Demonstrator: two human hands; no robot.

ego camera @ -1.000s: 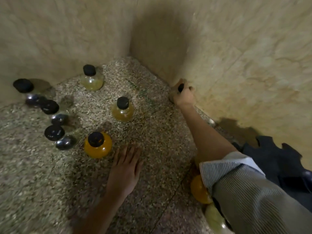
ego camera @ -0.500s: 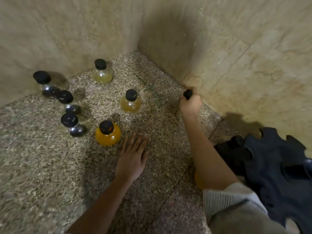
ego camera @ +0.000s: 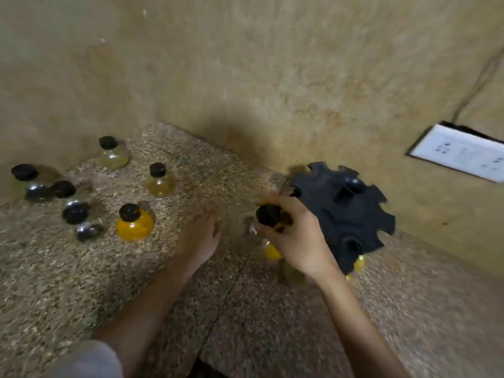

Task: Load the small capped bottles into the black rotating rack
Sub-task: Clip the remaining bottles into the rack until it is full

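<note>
My right hand (ego camera: 297, 236) curls its fingers round a small black-capped clear bottle (ego camera: 268, 216) beside the black notched rack (ego camera: 354, 214); left hand (ego camera: 200, 236) flat, empty.

Dim beige walls (ego camera: 272, 64), speckled stone floor (ego camera: 68, 282), perhaps a wall socket (ego camera: 461, 154).

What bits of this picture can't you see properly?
All in the head view.
- Held bottle: the right hand and blur hide its body, so its contents are unclear.
- Loaded bottles: the black rack and that hand cover most of them, so no count.
- Wall plate: its markings are too small and blurred to read.
</note>
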